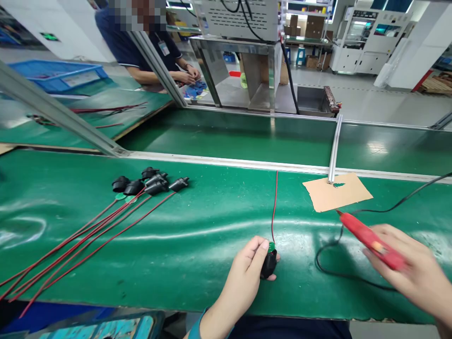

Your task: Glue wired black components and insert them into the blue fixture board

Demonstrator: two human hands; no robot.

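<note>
My left hand (249,263) is closed round a small black housing (269,264) with a green top, thumb and fingertips at its upper end. From that top a thin red wire (274,207) runs away across the green mat. My right hand (406,263) grips a red corded hand tool (372,241), slightly blurred. Its dark, narrow tip points up and left, close to the near edge of a piece of cardboard (339,193); whether they touch I cannot tell. A dark green patch lies on the cardboard. The two hands are well apart.
Several black housings (155,185) with long red wires (88,240) lie at left. A black cable (353,278) loops by my right hand. A metal rail (212,161) borders the mat behind; an upright post (335,148) stands at the cardboard. Across the bench, a person (151,56) handles small parts.
</note>
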